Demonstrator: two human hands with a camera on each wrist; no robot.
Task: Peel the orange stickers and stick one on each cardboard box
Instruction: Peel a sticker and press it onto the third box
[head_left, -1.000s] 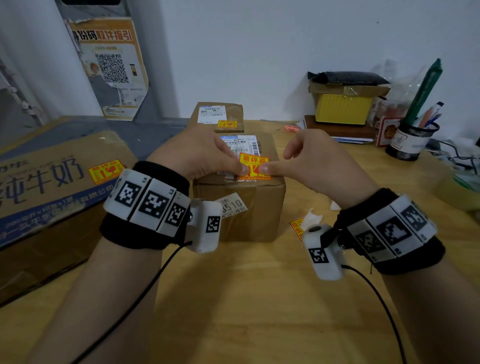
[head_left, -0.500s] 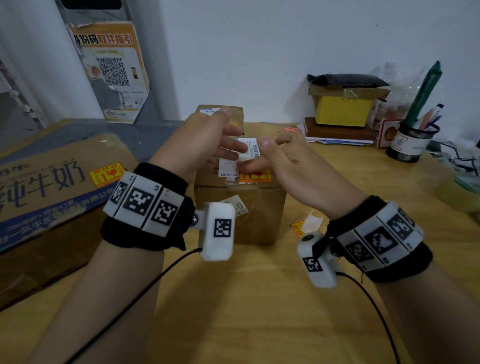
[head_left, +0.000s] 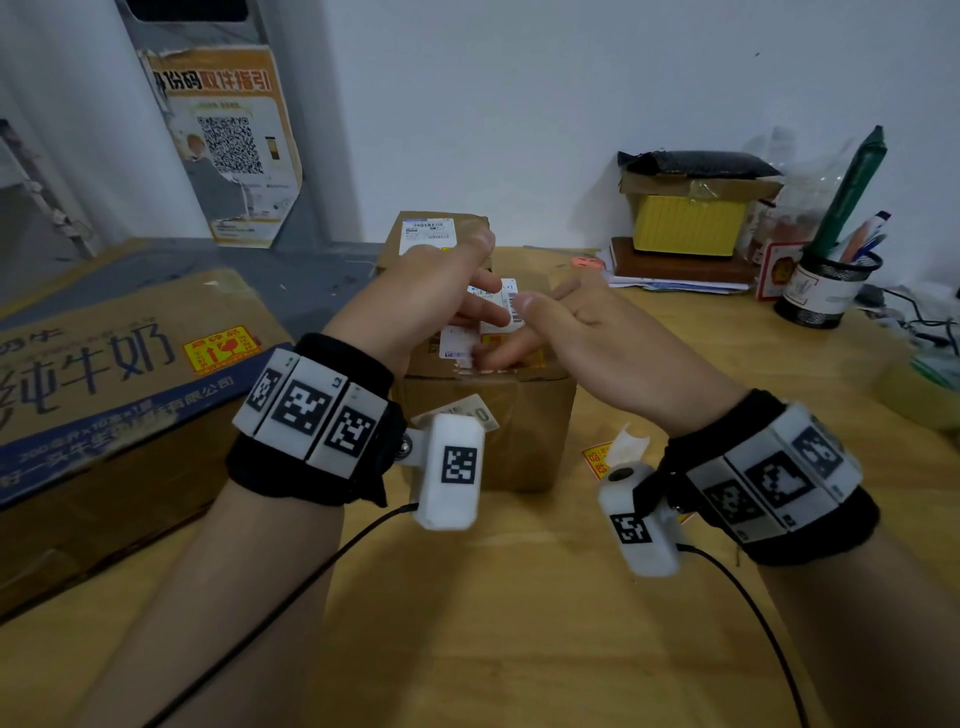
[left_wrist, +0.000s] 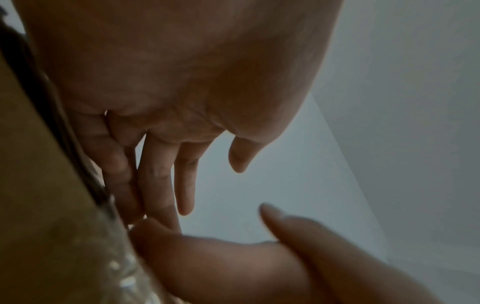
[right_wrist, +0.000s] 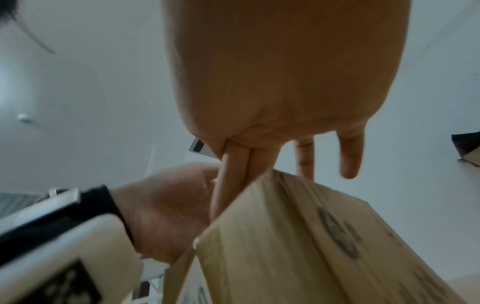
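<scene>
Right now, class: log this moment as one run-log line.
left hand: open over near box | right hand: fingers flat on orange sticker | big box: stickered | sticker sheet: on table

Both forearms rise from the bottom edge of the head view and converge near the centre of the frame. The left hand (head_left: 415, 306) sits just left of centre, back upward, its fingers (left_wrist: 155, 185) extended and loosely spread, thumb raised toward the top. The right hand (head_left: 587, 338) is just right of centre, fingers (right_wrist: 233, 176) straight and pointing left, their tips meeting the left hand's fingers. Each wrist carries a black band with white marker blocks.
</scene>
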